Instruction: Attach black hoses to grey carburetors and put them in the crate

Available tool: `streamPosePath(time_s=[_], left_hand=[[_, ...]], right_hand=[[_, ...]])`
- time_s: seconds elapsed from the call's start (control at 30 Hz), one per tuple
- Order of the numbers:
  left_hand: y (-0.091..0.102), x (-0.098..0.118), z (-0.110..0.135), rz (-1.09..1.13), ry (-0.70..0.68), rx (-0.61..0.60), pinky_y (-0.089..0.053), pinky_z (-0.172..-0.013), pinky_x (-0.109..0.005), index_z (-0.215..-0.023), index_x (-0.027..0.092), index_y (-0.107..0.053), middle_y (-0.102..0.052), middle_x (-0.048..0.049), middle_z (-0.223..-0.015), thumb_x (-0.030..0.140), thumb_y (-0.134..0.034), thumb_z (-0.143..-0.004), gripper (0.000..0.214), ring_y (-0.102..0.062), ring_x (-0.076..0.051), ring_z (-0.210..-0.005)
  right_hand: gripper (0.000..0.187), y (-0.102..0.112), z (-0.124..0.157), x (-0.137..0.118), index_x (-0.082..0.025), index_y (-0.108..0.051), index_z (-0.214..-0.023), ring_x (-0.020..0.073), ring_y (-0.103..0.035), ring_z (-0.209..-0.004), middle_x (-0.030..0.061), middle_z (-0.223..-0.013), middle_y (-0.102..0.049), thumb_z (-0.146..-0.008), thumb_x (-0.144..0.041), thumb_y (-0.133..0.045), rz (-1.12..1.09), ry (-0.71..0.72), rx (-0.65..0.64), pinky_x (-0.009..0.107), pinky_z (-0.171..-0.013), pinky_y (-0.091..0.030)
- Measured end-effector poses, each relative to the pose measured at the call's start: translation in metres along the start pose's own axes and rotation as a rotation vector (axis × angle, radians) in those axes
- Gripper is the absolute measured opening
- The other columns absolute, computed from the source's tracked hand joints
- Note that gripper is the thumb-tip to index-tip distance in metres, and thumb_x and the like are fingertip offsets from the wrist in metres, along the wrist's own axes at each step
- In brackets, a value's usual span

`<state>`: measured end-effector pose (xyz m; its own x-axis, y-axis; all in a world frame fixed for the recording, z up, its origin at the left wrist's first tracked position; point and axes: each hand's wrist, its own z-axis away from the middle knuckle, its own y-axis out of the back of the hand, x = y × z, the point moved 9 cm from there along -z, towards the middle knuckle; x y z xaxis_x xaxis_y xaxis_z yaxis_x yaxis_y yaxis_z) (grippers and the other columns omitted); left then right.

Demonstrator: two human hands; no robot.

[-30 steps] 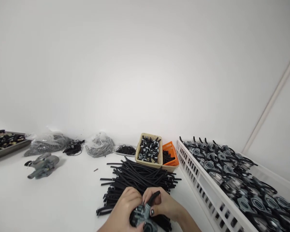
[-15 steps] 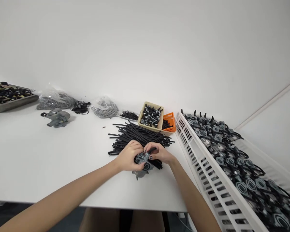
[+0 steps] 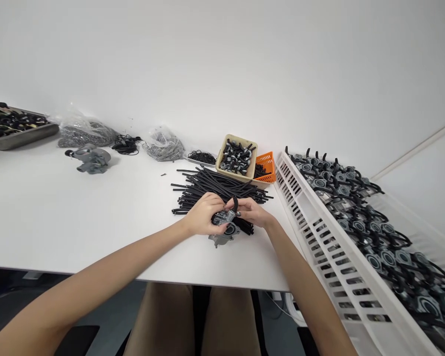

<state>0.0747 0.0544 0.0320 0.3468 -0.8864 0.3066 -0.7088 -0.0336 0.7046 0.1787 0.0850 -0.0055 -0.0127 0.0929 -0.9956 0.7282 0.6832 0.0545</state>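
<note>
- Plain white wall (image 3: 215,74) takes up the whole back, with the white desk (image 3: 59,212) running along it and dark floor (image 3: 107,306) below the near edge.
- White plastic crate (image 3: 396,331) on the right is packed with grey metal bodies (image 3: 374,262) and black tubing. I'd guess those are done, so a decent batch looks finished.
- Pile of black hoses (image 3: 207,190) mid-desk, so plenty of stock left imo.
- Bagged small stuff and a metal tray (image 3: 25,137) sit back left.
- Left hand (image 3: 205,215) is curled round the held metal body (image 3: 222,238), just in front of the pile; right hand (image 3: 254,213) looks pinched closed on the short black hose (image 3: 235,203) sticking up from it. Can't tell if that's fully seated, so I'd call this one part-done.
- Lone metal body (image 3: 92,160), well off left, nobody touching it. No clue how complete.
- Tiny dark scrap (image 3: 163,174) near the hoses.
</note>
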Motion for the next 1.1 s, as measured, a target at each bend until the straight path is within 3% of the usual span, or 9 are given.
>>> streamPosePath(time_s=[0.2, 0.33, 0.6, 0.87, 0.97, 1.1], left_hand=[[0.001, 0.002, 0.0, 0.017, -0.03, 0.005, -0.044, -0.089, -0.04, -0.087, 0.016, -0.065, -0.071, -0.009, -0.089, 0.038, -0.059, -0.071, 0.027, -0.063, -0.023, -0.089], [0.001, 0.0, 0.001, 0.036, -0.013, -0.002, -0.044, -0.09, -0.041, -0.088, 0.017, -0.065, -0.071, -0.0088, -0.091, 0.04, -0.059, -0.069, 0.031, -0.062, -0.024, -0.09], [0.001, -0.005, 0.002, 0.121, -0.036, -0.012, -0.043, -0.091, -0.042, -0.091, 0.016, -0.064, -0.069, -0.008, -0.09, 0.04, -0.057, -0.073, 0.031, -0.061, -0.023, -0.088], [0.003, -0.004, 0.0, 0.126, -0.057, 0.017, -0.045, -0.086, -0.043, -0.095, 0.018, -0.065, -0.07, -0.01, -0.091, 0.039, -0.058, -0.07, 0.033, -0.062, -0.025, -0.087], [0.001, -0.004, -0.001, 0.123, -0.068, 0.01, -0.045, -0.086, -0.043, -0.096, 0.017, -0.065, -0.071, -0.0104, -0.091, 0.038, -0.058, -0.072, 0.032, -0.063, -0.026, -0.087], [0.001, -0.001, -0.001, 0.124, -0.12, 0.003, -0.045, -0.083, -0.043, -0.093, 0.016, -0.065, -0.071, -0.0119, -0.091, 0.04, -0.056, -0.075, 0.032, -0.063, -0.026, -0.086]], right_hand=[[0.031, -0.003, 0.002, -0.009, -0.016, -0.069, -0.091, 0.0154, -0.054, -0.087, 0.0043, -0.095, -0.056, -0.077, -0.043, -0.076, 0.073, 0.05, 0.005, 0.027, -0.076, -0.044], [0.03, -0.009, 0.003, -0.015, -0.017, -0.07, -0.097, 0.0157, -0.053, -0.087, 0.0046, -0.095, -0.055, -0.084, -0.044, -0.069, 0.15, 0.063, -0.01, 0.028, -0.076, -0.044], [0.04, -0.011, -0.001, -0.018, -0.018, -0.071, -0.092, 0.0151, -0.052, -0.081, 0.0039, -0.09, -0.054, -0.08, -0.056, -0.067, 0.149, 0.114, 0.04, 0.027, -0.071, -0.044], [0.027, 0.001, -0.004, -0.014, -0.018, -0.067, -0.088, 0.0128, -0.058, -0.075, 0.0031, -0.088, -0.062, -0.076, -0.039, -0.079, -0.055, 0.147, 0.117, 0.027, -0.071, -0.051], [0.021, 0.003, -0.003, -0.024, -0.018, -0.067, -0.079, 0.0132, -0.058, -0.075, 0.0033, -0.084, -0.063, -0.078, -0.036, -0.077, -0.021, 0.204, 0.128, 0.027, -0.069, -0.051], [0.017, -0.002, 0.0, -0.032, -0.017, -0.07, -0.085, 0.0151, -0.06, -0.082, 0.0057, -0.089, -0.066, -0.086, -0.034, -0.069, 0.076, 0.232, 0.06, 0.028, -0.071, -0.051]])
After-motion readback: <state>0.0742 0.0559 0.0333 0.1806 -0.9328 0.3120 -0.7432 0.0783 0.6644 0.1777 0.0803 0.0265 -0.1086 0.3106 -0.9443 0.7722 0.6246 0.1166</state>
